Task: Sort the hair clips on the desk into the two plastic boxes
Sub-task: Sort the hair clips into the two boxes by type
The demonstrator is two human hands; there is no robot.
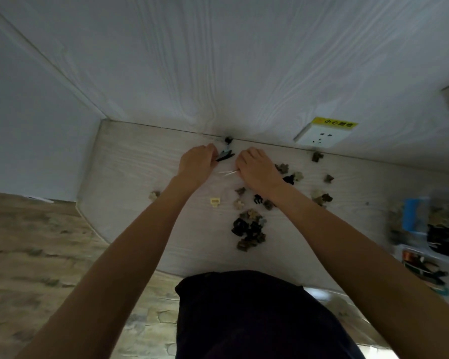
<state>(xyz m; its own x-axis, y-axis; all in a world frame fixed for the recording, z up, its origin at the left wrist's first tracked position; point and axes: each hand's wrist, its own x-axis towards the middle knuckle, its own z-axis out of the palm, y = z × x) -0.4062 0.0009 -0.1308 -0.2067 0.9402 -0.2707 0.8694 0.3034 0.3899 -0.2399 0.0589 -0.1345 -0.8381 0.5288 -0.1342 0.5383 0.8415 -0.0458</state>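
Both arms reach to the far edge of the pale wood-grain counter (130,161), close to the white wall. The left hand (196,164) is curled, and its grip pinches one end of a long, flat black-and-teal hair clip (224,155), which lies just to the right of the fingertips, in the gap between the two hands. The clip's long axis runs slantwise, from the left hand's fingers up and to the right toward the wall, so its free end points away from the person; the left hand is the nearer of the two to it. The right hand (257,168) is clenched, knuckles up, and a thin pale sliver, probably a slim light-coloured clip (228,173), sticks out leftward from under its grip, lying nearly level across the counter; I cannot tell how firmly it is held. Small brown, beige and black claw clips (249,229) are scattered and heaped nearer the person, and a little cream square clip (214,202) sits apart to the left. The two clear plastic boxes (425,229), blurred, stand well to the right, so either held clip would have to travel right and back toward the person to be dropped in.
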